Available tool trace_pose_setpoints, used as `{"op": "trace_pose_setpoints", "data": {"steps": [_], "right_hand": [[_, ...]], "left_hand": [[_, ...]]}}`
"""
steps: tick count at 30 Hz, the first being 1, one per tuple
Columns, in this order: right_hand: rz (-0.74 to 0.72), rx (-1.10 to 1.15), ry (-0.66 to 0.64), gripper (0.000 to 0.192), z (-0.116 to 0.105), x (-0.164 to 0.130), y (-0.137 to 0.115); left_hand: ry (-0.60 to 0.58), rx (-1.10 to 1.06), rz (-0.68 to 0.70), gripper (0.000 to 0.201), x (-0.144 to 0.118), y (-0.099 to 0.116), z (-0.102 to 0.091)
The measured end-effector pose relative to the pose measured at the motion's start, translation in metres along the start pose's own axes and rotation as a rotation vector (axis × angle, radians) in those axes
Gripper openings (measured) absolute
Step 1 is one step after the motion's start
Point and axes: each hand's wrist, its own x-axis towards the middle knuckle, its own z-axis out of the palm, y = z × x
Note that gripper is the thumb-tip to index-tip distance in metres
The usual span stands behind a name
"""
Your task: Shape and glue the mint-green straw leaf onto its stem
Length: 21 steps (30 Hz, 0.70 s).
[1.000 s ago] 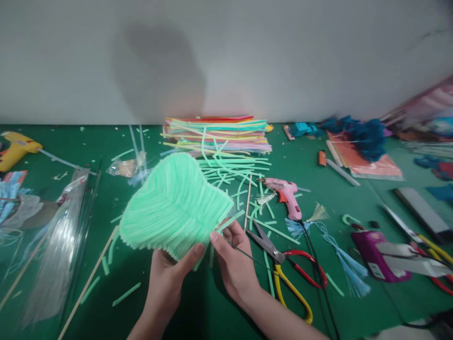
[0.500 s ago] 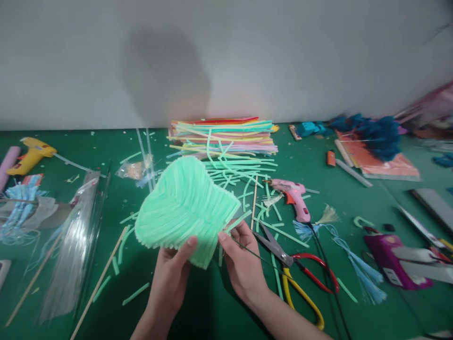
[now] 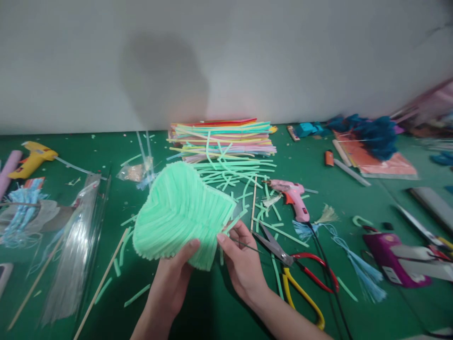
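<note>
A broad mint-green leaf [image 3: 180,212] made of pipe cleaners laid side by side is held up above the table. My left hand [image 3: 175,278] grips its lower edge, thumb on top and the other fingers hidden beneath. At the leaf's right end, my right hand [image 3: 244,262] is closed, with thumb and fingers pinching a short green pipe cleaner [image 3: 236,221] and the thin dark stem [image 3: 249,247] close to the leaf. Just right of that hand, scissors [image 3: 283,255] with one red and one yellow handle lie spread on the table.
Bundled coloured pipe cleaners [image 3: 222,137] lie by the wall, with loose green pieces [image 3: 244,165] in front. A pink glue gun [image 3: 293,196] is at right, a yellow one [image 3: 35,158] at far left. Wooden sticks [image 3: 102,283], blue tassels [image 3: 361,269] and a purple box [image 3: 392,259] lie around.
The leaf has tilted slightly, its upper edge dropping a little and its right tip shifting left. Both hands keep their hold in nearly the same place.
</note>
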Motion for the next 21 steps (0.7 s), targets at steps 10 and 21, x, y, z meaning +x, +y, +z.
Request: {"op": "trace_pose_setpoints", "data": {"steps": [10, 21], "right_hand": [[0.0, 0.007, 0.011, 0.023, 0.0008, 0.0009, -0.0006], [-0.002, -0.003, 0.017, 0.021, -0.0027, 0.0013, -0.003]], "left_hand": [[-0.016, -0.024, 0.02, 0.079, 0.0018, 0.0016, -0.0007], [0.019, -0.049, 0.083, 0.069, 0.0035, 0.0021, -0.0003]]}}
